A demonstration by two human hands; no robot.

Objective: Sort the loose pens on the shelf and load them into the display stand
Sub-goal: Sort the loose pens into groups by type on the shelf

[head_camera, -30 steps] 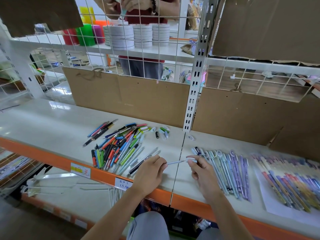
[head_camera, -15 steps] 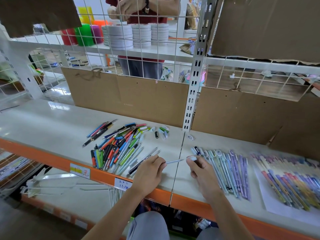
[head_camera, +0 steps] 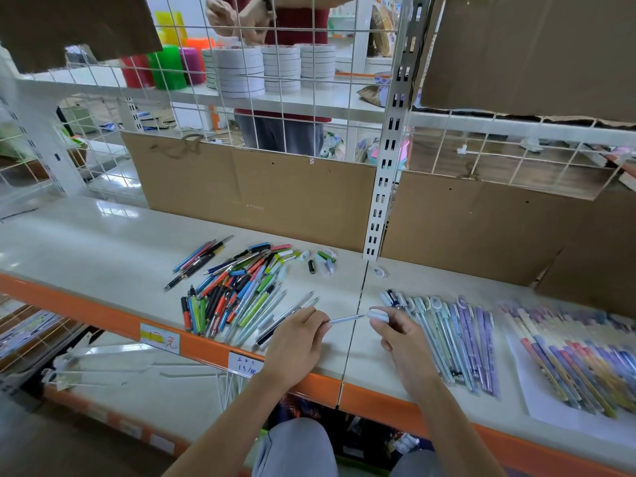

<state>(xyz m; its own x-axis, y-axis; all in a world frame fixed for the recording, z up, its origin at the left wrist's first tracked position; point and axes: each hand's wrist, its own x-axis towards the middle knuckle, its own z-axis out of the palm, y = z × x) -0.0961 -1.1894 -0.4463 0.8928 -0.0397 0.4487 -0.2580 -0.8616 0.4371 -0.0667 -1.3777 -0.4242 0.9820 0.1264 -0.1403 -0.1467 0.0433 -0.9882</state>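
My left hand (head_camera: 296, 342) pinches a thin pale pen (head_camera: 346, 319) by its barrel above the shelf's front edge. My right hand (head_camera: 401, 342) pinches a white cap (head_camera: 378, 315) at the pen's tip. To the left lies a heap of loose mixed-colour pens (head_camera: 237, 290). Right of my hands, a row of pastel capped pens (head_camera: 454, 335) lies side by side. Further right, a batch of purple and orange pens (head_camera: 578, 352) rests on white paper. No display stand shows.
The white shelf (head_camera: 86, 242) has an orange front rail (head_camera: 103, 315) with price labels. Loose caps (head_camera: 323, 261) lie near the slotted upright (head_camera: 382, 187). Cardboard (head_camera: 258, 194) backs the shelf. Behind the wire grid stands a person (head_camera: 278, 132) beside tape stacks (head_camera: 241, 70).
My hands and the pen have stayed almost in place; the cap sits at the pen's tip as before. The person behind the grid has shifted their hands.
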